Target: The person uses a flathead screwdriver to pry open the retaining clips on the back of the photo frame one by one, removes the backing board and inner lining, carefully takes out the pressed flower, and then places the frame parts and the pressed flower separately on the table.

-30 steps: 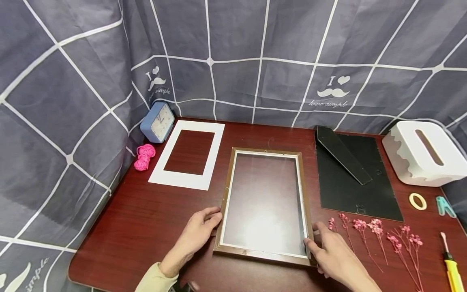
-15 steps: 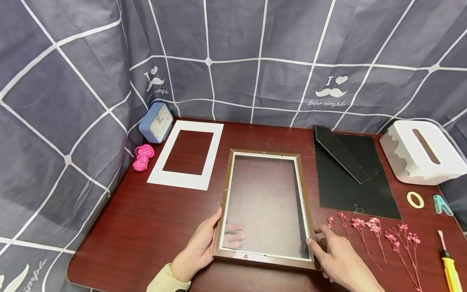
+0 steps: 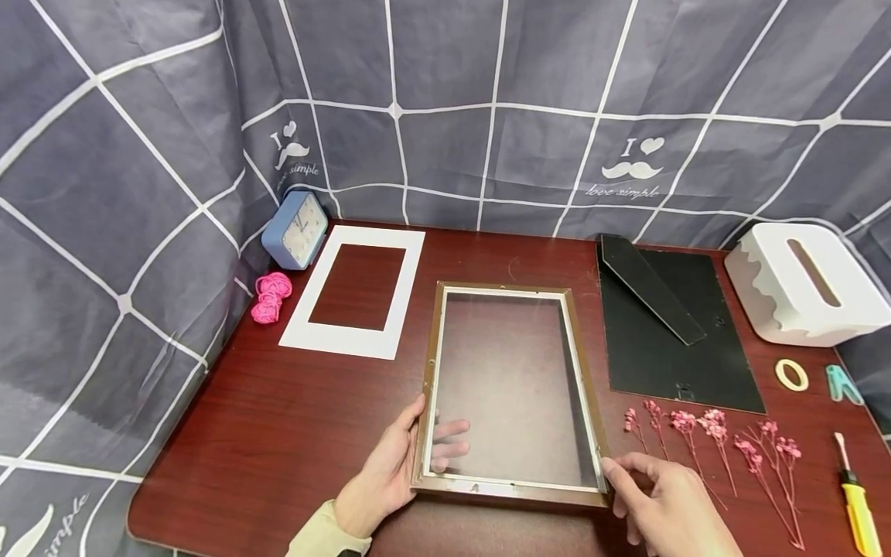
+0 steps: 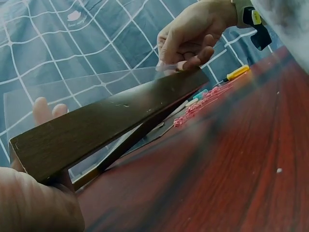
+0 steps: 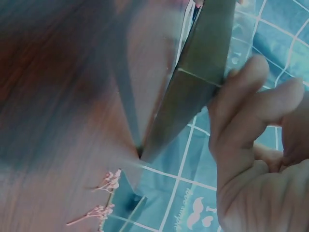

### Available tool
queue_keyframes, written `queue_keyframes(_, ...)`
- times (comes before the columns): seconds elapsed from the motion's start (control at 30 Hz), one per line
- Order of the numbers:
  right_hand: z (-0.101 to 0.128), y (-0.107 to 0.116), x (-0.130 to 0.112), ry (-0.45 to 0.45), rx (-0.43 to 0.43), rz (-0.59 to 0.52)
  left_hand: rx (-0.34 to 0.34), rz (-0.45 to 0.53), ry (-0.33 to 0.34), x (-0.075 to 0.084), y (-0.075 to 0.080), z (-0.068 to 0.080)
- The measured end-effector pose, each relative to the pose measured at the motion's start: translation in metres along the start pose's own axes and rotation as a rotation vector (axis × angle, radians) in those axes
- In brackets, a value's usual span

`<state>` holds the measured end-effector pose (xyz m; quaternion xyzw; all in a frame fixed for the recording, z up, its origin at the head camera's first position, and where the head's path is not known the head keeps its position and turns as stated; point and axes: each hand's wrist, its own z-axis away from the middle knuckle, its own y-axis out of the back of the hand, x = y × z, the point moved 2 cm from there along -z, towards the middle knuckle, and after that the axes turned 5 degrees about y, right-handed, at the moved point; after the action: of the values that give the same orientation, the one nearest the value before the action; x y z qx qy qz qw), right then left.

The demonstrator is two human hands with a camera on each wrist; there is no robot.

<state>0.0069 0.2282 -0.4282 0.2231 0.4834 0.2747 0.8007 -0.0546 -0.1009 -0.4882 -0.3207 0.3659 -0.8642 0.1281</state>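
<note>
In the head view a brown picture frame [image 3: 525, 492] with a white inner edge is raised from the red-brown table at its near end. My left hand [image 3: 381, 468] grips its near left side, thumb along the outer edge, and several fingers show through the clear pane [image 3: 515, 387]. The left wrist view shows the clear pane [image 4: 130, 77] standing up past the frame [image 4: 111, 111], with fingertips [image 4: 40, 110] behind it. My right hand [image 3: 668, 495] pinches the pane's near right corner between thumb and index finger; its other fingers are curled.
A white mat board [image 3: 334, 341] lies left, near pink twine [image 3: 271, 298] and a blue clock [image 3: 295, 230]. To the right are a black backing board [image 3: 675, 371], pink dried flowers [image 3: 713, 425], a tape ring [image 3: 792, 375], a teal clip [image 3: 844, 384], a screwdriver [image 3: 859, 510] and a tissue box [image 3: 807, 286].
My left hand has gone from the frame's side to under it, fingers now behind the pane, and the near end has risen. My right hand has shifted from the frame's edge to the pane's corner.
</note>
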Motion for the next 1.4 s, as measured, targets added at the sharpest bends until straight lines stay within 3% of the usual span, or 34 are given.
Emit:
queue_keyframes(0.2,0.002,-0.003,0.001,-0.024,0.006,-0.051,0.002,-0.001,0.014,-0.001,-0.001,0.000)
queue_keyframes(0.4,0.001,-0.011,0.004,-0.036,-0.026,-0.252,-0.008,-0.012,0.008,-0.002,-0.003,-0.001)
queue_keyframes(0.6,-0.002,-0.013,0.006,-0.067,0.000,-0.459,0.007,-0.040,-0.012,-0.003,-0.001,-0.001)
queue_keyframes(0.83,-0.009,-0.025,0.002,-0.061,-0.004,-0.660,0.050,-0.149,-0.025,-0.003,0.004,0.000)
queue_keyframes(1.1,0.001,-0.029,-0.004,0.006,0.165,-0.708,0.138,-0.272,-0.116,-0.005,0.005,-0.001)
queue_keyframes(1.4,0.013,-0.007,0.026,0.026,0.230,-0.771,0.101,-0.295,-0.170,0.000,0.014,0.003)
